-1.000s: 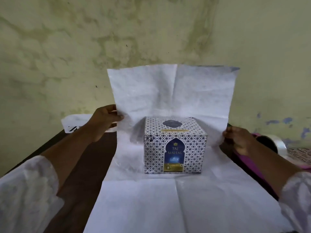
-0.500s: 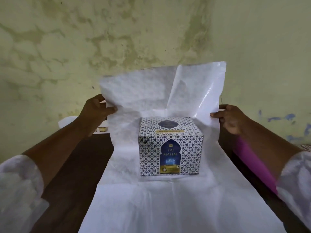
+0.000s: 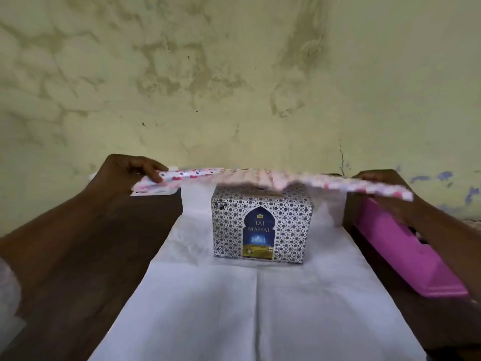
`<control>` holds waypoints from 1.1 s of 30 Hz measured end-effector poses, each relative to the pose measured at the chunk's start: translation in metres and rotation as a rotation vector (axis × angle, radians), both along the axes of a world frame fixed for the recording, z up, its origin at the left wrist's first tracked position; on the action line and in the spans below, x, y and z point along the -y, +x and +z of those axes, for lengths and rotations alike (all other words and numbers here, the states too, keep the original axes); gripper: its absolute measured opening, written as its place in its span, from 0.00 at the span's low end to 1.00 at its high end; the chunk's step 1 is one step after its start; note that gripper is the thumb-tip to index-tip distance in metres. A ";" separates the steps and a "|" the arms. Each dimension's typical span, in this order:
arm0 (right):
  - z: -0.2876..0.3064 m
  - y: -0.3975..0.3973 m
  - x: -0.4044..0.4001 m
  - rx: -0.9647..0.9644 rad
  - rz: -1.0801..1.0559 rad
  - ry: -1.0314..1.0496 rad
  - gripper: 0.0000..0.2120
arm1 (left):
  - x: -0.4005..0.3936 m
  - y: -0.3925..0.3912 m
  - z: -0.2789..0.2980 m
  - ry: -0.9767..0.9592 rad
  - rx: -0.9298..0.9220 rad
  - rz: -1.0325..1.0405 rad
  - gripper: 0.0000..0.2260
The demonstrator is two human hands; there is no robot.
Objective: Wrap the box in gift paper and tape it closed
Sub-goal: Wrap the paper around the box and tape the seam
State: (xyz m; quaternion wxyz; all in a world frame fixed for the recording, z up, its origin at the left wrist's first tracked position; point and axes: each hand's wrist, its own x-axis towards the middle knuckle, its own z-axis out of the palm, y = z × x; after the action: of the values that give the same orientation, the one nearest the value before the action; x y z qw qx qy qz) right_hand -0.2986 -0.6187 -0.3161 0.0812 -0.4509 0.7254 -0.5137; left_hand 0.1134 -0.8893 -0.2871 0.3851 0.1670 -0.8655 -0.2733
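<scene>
Against the stained wall, your left hand and right hand each pinched the gift paper, spanning it over the box to cover its top.

head view | worn high, faces forward and down | close over table | wall behind

The Taj Mahal tea box stands on white gift paper. The left hand and right hand pinch the paper's far flap level above the box, heart print up. A pink case lies right of the box.
</scene>
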 end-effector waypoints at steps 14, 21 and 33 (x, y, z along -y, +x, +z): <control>0.124 0.109 0.028 -0.905 -0.094 0.064 0.11 | 0.008 0.000 -0.009 -0.097 0.137 0.152 0.30; 0.076 0.175 0.042 -0.785 0.106 0.289 0.23 | -0.030 -0.004 0.012 -0.301 0.055 0.316 0.17; -0.081 0.218 0.003 -0.746 0.512 0.504 0.33 | -0.110 -0.142 -0.009 -0.720 0.758 -0.056 0.36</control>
State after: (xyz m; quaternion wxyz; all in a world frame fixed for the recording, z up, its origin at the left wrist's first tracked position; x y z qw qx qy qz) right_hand -0.0803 -0.6218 -0.3975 0.0461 -0.7330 0.6725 -0.0909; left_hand -0.0291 -0.7794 -0.2958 0.0703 0.0879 -0.9874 0.1112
